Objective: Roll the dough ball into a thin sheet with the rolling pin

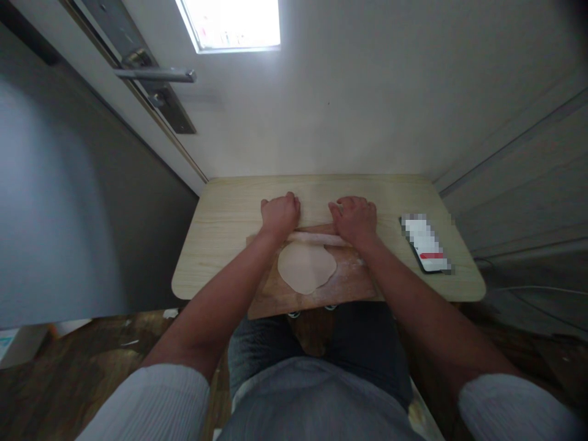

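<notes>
A flattened, roughly round sheet of dough (305,269) lies on a wooden board (344,286), and a light dusting of flour shows on the wood to its right. Along the dough's far edge runs a pale rolling pin (316,238). My left hand (281,215) is over the pin's left end with fingers curled. At the right end, my right hand (356,217) is likewise closed, its thumb toward the middle. Both hands cover the pin's ends, so the exact grip is partly hidden.
The board rests at the front of a small light wood table (220,214), slightly overhanging its near edge. A phone (425,245) lies on the table's right side. Behind stands a door with a metal handle (160,75) and a bright window (234,24).
</notes>
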`<state>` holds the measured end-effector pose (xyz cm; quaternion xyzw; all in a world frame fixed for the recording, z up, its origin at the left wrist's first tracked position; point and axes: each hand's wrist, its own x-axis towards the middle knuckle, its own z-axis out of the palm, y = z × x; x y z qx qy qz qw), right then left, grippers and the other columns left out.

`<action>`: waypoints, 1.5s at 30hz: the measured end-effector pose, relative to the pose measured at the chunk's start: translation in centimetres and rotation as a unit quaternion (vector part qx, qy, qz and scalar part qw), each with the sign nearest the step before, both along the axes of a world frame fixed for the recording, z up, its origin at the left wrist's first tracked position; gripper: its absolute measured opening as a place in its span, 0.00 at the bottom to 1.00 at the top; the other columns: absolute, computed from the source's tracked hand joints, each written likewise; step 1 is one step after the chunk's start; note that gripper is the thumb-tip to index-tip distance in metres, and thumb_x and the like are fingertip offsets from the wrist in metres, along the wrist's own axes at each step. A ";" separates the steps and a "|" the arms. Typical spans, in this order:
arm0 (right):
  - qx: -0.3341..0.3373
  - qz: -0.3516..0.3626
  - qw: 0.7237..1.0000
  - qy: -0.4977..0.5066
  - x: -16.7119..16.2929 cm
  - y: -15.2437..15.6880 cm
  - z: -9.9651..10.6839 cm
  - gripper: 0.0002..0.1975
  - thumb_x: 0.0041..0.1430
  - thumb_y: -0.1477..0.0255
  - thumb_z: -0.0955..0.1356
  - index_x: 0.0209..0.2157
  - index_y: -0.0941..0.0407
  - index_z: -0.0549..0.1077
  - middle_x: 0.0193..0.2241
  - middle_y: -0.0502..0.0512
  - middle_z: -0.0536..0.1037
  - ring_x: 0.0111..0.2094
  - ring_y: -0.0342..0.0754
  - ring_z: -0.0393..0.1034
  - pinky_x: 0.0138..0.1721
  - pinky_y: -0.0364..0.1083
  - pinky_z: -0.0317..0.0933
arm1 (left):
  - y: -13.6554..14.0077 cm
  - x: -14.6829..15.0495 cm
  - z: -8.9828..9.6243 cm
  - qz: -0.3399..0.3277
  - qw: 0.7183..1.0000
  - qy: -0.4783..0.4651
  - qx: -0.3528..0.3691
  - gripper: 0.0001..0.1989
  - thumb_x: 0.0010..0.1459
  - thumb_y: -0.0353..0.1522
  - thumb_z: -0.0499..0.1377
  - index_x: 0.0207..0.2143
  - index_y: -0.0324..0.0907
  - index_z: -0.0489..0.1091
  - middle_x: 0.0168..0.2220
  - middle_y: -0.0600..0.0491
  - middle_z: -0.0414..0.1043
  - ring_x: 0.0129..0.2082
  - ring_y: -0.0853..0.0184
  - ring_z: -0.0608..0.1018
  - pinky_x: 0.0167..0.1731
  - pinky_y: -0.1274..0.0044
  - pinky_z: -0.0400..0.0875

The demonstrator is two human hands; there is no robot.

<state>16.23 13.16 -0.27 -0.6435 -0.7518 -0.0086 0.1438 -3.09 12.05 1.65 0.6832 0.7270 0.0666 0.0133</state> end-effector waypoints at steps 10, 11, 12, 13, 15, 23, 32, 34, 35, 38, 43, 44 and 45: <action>0.007 -0.003 1.000 0.005 0.0 -1.7 0.1 0.23 0.68 0.58 0.58 0.45 0.60 0.76 0.46 0.66 0.77 0.48 0.59 0.65 0.50 0.55 0.49 | -1.5 -0.1 0.2 -0.016 1.000 0.004 -0.008 0.21 0.70 0.39 0.39 0.44 0.41 0.69 0.39 0.44 0.79 0.41 0.56 0.79 0.46 0.65 0.62; 0.006 -0.004 1.000 0.005 0.0 -2.0 0.1 0.23 0.68 0.57 0.58 0.45 0.59 0.76 0.46 0.66 0.77 0.48 0.59 0.65 0.50 0.55 0.49 | -1.7 -0.1 0.3 -0.018 1.000 0.002 -0.014 0.21 0.71 0.40 0.39 0.45 0.41 0.69 0.40 0.44 0.79 0.41 0.56 0.79 0.46 0.65 0.62; 0.005 -0.005 1.000 0.004 0.0 -2.3 0.1 0.24 0.68 0.57 0.58 0.45 0.59 0.75 0.46 0.66 0.77 0.48 0.59 0.65 0.50 0.55 0.49 | -1.9 -0.1 0.3 -0.020 1.000 0.000 -0.019 0.22 0.71 0.40 0.39 0.45 0.41 0.69 0.40 0.44 0.78 0.42 0.56 0.79 0.46 0.65 0.62; 0.006 -0.005 1.000 0.002 0.0 -2.6 0.1 0.24 0.68 0.57 0.58 0.45 0.59 0.75 0.46 0.66 0.77 0.48 0.59 0.65 0.50 0.55 0.50 | -2.2 -0.1 0.3 -0.023 1.000 -0.002 -0.022 0.22 0.71 0.41 0.38 0.45 0.41 0.68 0.40 0.44 0.78 0.42 0.56 0.79 0.46 0.65 0.63; 0.011 -0.004 1.000 0.001 0.1 -3.3 0.0 0.24 0.68 0.56 0.58 0.46 0.59 0.75 0.47 0.65 0.77 0.49 0.59 0.65 0.50 0.55 0.50 | -2.8 0.0 0.3 -0.030 0.999 -0.006 -0.020 0.22 0.71 0.41 0.38 0.45 0.42 0.68 0.40 0.44 0.78 0.42 0.56 0.78 0.46 0.65 0.64; 0.005 0.000 1.000 -0.002 0.0 -7.3 -0.1 0.25 0.69 0.57 0.56 0.53 0.57 0.71 0.54 0.65 0.73 0.54 0.61 0.62 0.54 0.60 0.48 | -6.5 -0.2 -0.5 -0.066 0.997 -0.028 0.035 0.20 0.70 0.39 0.42 0.56 0.46 0.65 0.56 0.47 0.71 0.54 0.57 0.71 0.51 0.64 0.65; 0.030 0.007 0.999 -0.028 0.3 -12.9 -0.6 0.27 0.69 0.58 0.57 0.63 0.55 0.63 0.66 0.63 0.61 0.63 0.64 0.53 0.61 0.67 0.43 | -12.7 0.1 -0.2 -0.061 0.997 -0.021 0.046 0.24 0.70 0.42 0.41 0.64 0.50 0.59 0.68 0.52 0.57 0.67 0.56 0.58 0.64 0.56 0.51; 0.022 0.013 0.999 -0.035 0.4 -13.5 -0.4 0.26 0.69 0.58 0.56 0.63 0.54 0.64 0.66 0.62 0.61 0.64 0.64 0.52 0.61 0.68 0.42 | -13.4 0.1 -0.1 -0.060 0.997 -0.021 0.038 0.24 0.70 0.43 0.41 0.64 0.50 0.58 0.68 0.52 0.55 0.67 0.56 0.57 0.65 0.56 0.49; 0.018 0.013 0.999 -0.037 0.4 -13.7 -0.3 0.26 0.69 0.58 0.56 0.63 0.53 0.64 0.65 0.62 0.61 0.64 0.64 0.52 0.61 0.69 0.42 | -13.6 0.1 0.0 -0.059 0.997 -0.024 0.033 0.24 0.70 0.43 0.41 0.64 0.51 0.59 0.69 0.52 0.55 0.68 0.56 0.56 0.65 0.56 0.49; 0.007 0.009 0.999 -0.036 0.3 -13.5 0.0 0.27 0.69 0.57 0.56 0.63 0.52 0.64 0.65 0.62 0.62 0.64 0.64 0.53 0.61 0.69 0.42 | -13.5 0.1 0.1 -0.053 0.998 -0.038 0.018 0.24 0.70 0.43 0.41 0.64 0.51 0.59 0.69 0.52 0.54 0.68 0.55 0.56 0.65 0.57 0.48; 0.001 -0.001 1.000 -0.031 -0.1 -11.7 0.0 0.27 0.69 0.57 0.55 0.62 0.54 0.66 0.64 0.64 0.64 0.64 0.65 0.52 0.60 0.71 0.41 | -11.7 0.3 0.4 -0.035 0.998 -0.043 0.006 0.24 0.70 0.42 0.40 0.64 0.53 0.59 0.68 0.52 0.57 0.68 0.57 0.56 0.65 0.56 0.48; -0.002 -0.001 1.000 -0.031 -0.2 -11.2 0.0 0.27 0.69 0.57 0.55 0.62 0.54 0.66 0.64 0.64 0.64 0.64 0.65 0.52 0.60 0.71 0.41 | -11.2 0.3 0.4 -0.032 0.999 -0.041 0.006 0.24 0.70 0.42 0.40 0.63 0.52 0.59 0.67 0.52 0.57 0.67 0.57 0.57 0.65 0.57 0.48; -0.005 -0.001 1.000 -0.030 -0.2 -10.8 0.0 0.27 0.69 0.57 0.55 0.62 0.54 0.66 0.64 0.64 0.64 0.64 0.65 0.52 0.60 0.70 0.40 | -10.8 0.3 0.3 -0.030 0.999 -0.040 0.007 0.24 0.70 0.42 0.40 0.63 0.52 0.60 0.67 0.51 0.58 0.67 0.57 0.57 0.65 0.57 0.47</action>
